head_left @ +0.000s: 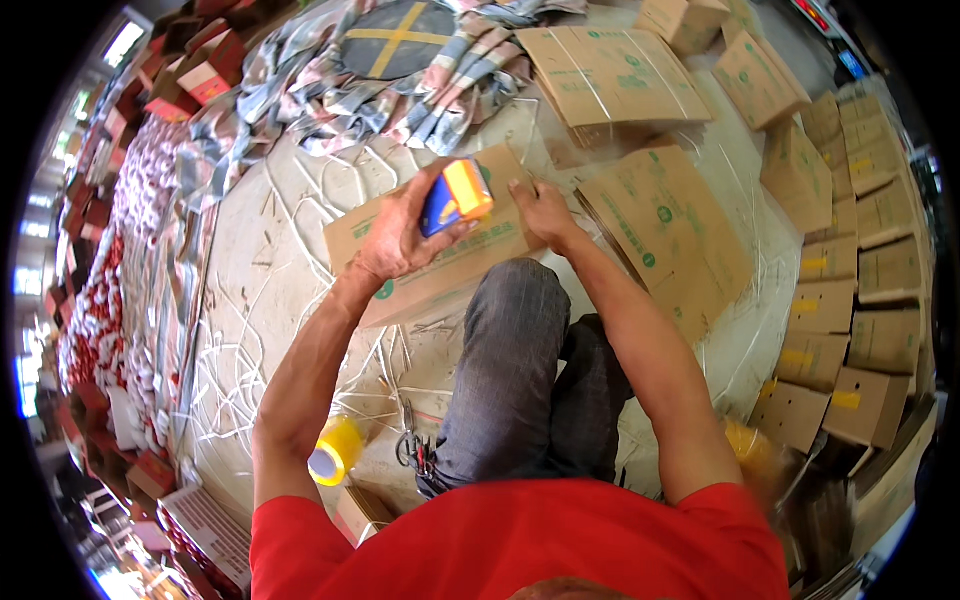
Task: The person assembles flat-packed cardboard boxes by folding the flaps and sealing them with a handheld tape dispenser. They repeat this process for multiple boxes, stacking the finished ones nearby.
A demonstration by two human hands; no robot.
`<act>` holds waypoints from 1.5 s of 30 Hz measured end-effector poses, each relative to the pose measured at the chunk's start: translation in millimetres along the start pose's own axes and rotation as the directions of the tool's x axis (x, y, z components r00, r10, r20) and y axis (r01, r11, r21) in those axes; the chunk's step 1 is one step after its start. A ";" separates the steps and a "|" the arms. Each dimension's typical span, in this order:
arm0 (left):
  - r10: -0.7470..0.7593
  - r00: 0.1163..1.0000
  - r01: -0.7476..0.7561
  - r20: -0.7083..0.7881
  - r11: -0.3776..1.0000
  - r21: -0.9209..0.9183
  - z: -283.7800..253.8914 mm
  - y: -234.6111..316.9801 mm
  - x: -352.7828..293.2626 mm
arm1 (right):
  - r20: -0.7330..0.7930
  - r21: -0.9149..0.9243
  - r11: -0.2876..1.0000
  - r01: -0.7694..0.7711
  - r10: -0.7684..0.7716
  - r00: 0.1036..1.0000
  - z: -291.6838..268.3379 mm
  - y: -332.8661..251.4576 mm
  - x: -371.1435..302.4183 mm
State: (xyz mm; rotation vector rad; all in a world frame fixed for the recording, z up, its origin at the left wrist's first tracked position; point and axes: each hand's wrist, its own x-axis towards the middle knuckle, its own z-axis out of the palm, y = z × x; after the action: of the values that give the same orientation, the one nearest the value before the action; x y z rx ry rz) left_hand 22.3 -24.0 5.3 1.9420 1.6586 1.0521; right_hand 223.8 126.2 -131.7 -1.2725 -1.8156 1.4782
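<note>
My left hand (402, 232) is wrapped around a blue tape dispenser (440, 207) with a yellow-orange roll of tape (466, 190) in it. The dispenser is held over the top of a brown cardboard box (445, 272) with green print, which lies in front of my knees. At the right end of that box, the fingers of my right hand (546, 212) are curled in on its edge, with the thumb upward. Exactly how they grip the cardboard is partly hidden.
Flat cardboard stacks lie to the right (675, 225) and beyond (610, 80). White strapping strips (235, 385) litter the floor at left. A yellow tape roll (338, 447) and scissors (410, 440) are by my left side. Stacked boxes (825, 310) line the right; a plaid cloth (300, 85) lies ahead.
</note>
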 end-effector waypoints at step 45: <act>0.037 0.996 -0.051 0.077 0.979 0.199 13.4 7.2 24.3 | 0.147 0.565 0.825 0.000 -0.101 0.984 -5.6 -40.9 -19.8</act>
State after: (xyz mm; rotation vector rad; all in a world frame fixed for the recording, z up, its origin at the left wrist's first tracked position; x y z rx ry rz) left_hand 37.6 -0.1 8.8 2.1258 1.7478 0.8458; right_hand 222.6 112.2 -88.0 -0.8102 -1.3240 1.9498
